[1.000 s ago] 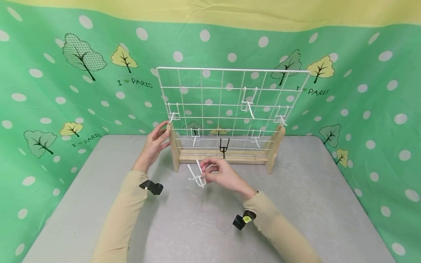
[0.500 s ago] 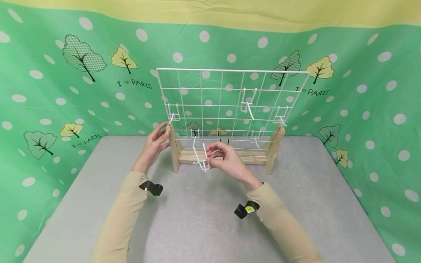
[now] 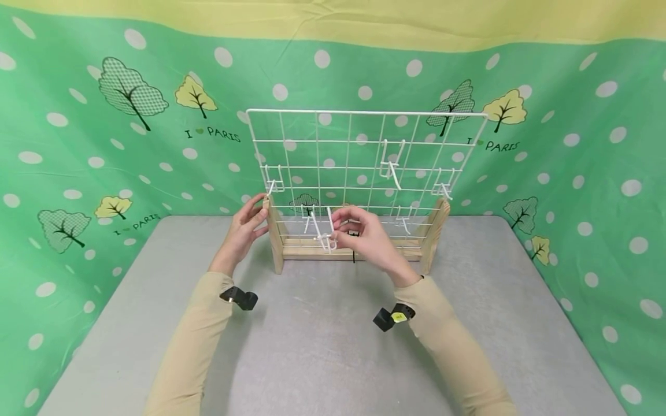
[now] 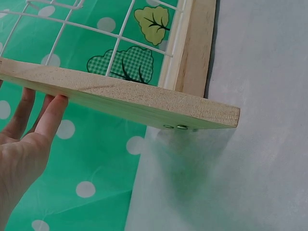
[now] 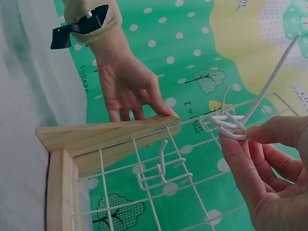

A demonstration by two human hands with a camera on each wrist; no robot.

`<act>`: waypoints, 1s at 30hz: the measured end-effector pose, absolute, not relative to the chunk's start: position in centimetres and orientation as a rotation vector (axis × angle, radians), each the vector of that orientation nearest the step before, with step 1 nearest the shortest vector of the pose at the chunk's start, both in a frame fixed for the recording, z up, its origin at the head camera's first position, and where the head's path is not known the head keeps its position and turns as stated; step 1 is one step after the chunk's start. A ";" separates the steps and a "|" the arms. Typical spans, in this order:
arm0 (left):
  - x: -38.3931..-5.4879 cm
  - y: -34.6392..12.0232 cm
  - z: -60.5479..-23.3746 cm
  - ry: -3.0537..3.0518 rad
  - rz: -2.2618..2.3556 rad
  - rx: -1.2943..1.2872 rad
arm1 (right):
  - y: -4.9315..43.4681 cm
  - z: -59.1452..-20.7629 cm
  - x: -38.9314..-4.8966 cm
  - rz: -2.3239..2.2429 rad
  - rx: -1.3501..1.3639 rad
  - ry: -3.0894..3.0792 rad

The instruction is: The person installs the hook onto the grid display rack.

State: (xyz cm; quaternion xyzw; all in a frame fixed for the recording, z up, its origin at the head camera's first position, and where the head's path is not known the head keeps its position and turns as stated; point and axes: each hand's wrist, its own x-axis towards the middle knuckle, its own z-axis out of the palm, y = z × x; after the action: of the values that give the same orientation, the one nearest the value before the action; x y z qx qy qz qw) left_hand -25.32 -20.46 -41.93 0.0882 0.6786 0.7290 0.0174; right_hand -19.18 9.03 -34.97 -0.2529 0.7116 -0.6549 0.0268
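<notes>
A white wire grid panel [image 3: 333,167] stands upright in a wooden stand. My left hand [image 3: 241,231] rests its fingertips against the outer face of the left wooden side post [image 4: 110,94]; in the left wrist view its fingers look fairly straight. Between thumb and fingers, my right hand [image 3: 366,240] pinches a white wire hook [image 5: 236,120] in front of the lower grid. Behind the right fingers, a black hook [image 3: 354,255] is partly hidden. Several other white hooks hang on the grid, such as an upper hook [image 3: 390,167] and a lower-left hook [image 5: 163,173].
The stand has a right wooden post [image 3: 436,237] and a low wooden crossbar [image 3: 312,252]. It stands on a grey table [image 3: 312,346]. Behind rises a green dotted cloth [image 3: 171,104] printed with trees.
My right hand has moved forward and up toward the grid with the white hook, now partly covering the black hook. The left hand has stayed at the post.
</notes>
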 end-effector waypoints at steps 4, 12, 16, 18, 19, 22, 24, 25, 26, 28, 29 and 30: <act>-25.4 -20.5 -41.9 2.108 2.265 0.274 | 9.2 -34.2 -19.6 -2.012 -0.808 2.236; -25.2 -20.5 -41.8 2.098 2.269 0.273 | 9.4 -32.4 -20.3 -1.997 -0.774 2.271; -25.2 -20.5 -41.8 2.093 2.271 0.279 | 9.2 -31.6 -20.7 -2.012 -0.777 2.281; -25.2 -20.5 -41.8 2.087 2.273 0.276 | 9.1 -31.3 -20.8 -2.031 -0.779 2.289; -25.2 -20.5 -41.8 2.084 2.274 0.275 | 9.0 -31.1 -20.9 -2.046 -0.784 2.292; -25.2 -20.5 -41.8 2.077 2.276 0.269 | 8.8 -30.7 -21.2 -2.113 -0.797 2.289; -25.2 -20.5 -41.8 2.074 2.278 0.271 | 8.7 -30.5 -21.4 -2.168 -0.796 2.256; -25.2 -20.5 -41.8 2.075 2.277 0.272 | 8.7 -30.4 -21.5 -2.192 -0.796 2.241; -25.2 -20.5 -41.8 2.075 2.277 0.274 | 8.6 -30.4 -21.6 -2.215 -0.792 2.224; -25.2 -20.5 -41.8 2.073 2.277 0.277 | 8.6 -30.2 -21.7 -2.258 -0.777 2.181; -25.2 -20.5 -41.8 2.071 2.277 0.279 | 8.6 -30.2 -21.8 -2.271 -0.769 2.172; -25.2 -20.5 -41.8 2.070 2.277 0.279 | 8.6 -30.1 -21.9 -2.281 -0.765 2.168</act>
State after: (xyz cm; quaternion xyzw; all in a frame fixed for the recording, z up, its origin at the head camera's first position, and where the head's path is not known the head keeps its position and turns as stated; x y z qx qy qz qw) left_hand -25.17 -20.52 -41.77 0.0904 0.6697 0.7366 0.0259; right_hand -21.91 8.59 -30.09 -0.2360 0.6686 -0.7035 -0.0485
